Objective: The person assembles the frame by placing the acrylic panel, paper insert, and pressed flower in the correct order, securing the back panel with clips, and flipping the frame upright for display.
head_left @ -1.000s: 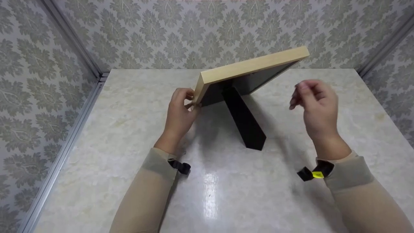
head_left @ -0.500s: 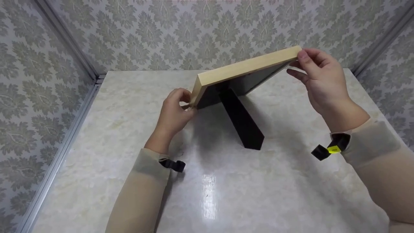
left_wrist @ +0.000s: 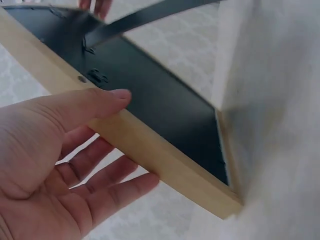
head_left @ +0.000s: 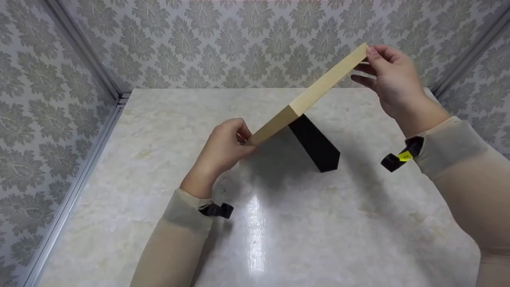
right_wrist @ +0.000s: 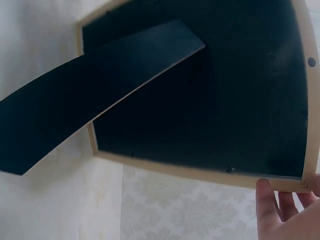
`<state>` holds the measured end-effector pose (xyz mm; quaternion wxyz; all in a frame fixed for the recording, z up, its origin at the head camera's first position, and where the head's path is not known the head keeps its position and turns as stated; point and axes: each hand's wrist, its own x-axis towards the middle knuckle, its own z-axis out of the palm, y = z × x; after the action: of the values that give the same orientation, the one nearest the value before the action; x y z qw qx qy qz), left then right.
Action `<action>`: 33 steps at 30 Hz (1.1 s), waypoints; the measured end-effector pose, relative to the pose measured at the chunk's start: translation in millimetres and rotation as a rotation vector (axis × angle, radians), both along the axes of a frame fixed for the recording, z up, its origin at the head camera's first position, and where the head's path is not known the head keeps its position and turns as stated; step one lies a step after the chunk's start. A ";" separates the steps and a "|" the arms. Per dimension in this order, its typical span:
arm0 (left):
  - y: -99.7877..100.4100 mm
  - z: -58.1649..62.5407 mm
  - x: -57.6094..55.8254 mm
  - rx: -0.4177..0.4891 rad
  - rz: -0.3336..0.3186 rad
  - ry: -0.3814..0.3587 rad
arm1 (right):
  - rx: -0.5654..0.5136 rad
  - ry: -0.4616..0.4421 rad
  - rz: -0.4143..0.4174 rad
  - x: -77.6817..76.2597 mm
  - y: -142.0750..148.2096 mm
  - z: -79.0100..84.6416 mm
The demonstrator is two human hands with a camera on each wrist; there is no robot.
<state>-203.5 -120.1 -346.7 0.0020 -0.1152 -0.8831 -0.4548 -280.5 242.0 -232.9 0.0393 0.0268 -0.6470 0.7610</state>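
A light-wood picture frame (head_left: 330,81) tilts above the table, its black back panel (left_wrist: 150,95) facing the wrist views. From that back a black easel stand (head_left: 316,145) swings out toward the person. My left hand (head_left: 223,149) pinches the frame's left side, with the thumb on the back edge and the fingers along the outer side in the left wrist view. The right hand (head_left: 398,77) pinches the upper right corner between thumb and fingers; in the right wrist view its fingertips (right_wrist: 265,195) touch the wooden border. The frame's front is hidden.
A pale marbled table (head_left: 310,235) lies under both hands and carries the frame's shadow. Patterned wallpaper panels (head_left: 231,44) stand behind and at both sides, joined by metal rails (head_left: 85,175). Each wrist wears a small black camera (head_left: 217,210).
The right hand has risen from beside the frame and taken hold of its upper right corner. Both hands have turned the frame, so its left side now faces the head view more.
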 end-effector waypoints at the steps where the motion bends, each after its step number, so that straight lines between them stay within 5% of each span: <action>1: 2.8 0.9 2.0 -0.009 -0.014 -0.001 | 0.002 -0.016 0.004 -4.4 -0.2 0.8; 13: 42.2 7.3 30.0 -0.085 -0.129 0.009 | 0.068 -0.130 0.019 -47.5 -3.8 12.3; 22: 63.6 13.1 43.5 -0.140 -0.268 0.048 | 0.199 -0.162 0.032 -53.2 -3.1 18.9; 27: 39.1 17.8 28.5 -0.069 -0.303 -0.018 | 0.085 -0.124 0.031 -31.4 -2.5 17.9; 33: 3.8 11.9 -15.8 -0.013 -0.166 -0.112 | -0.016 0.011 0.088 41.0 6.7 11.3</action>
<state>-219.4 -116.3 -334.7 -0.0859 -0.1624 -0.8723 -0.4532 -239.5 248.7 -221.6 0.0095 0.0588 -0.6389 0.7670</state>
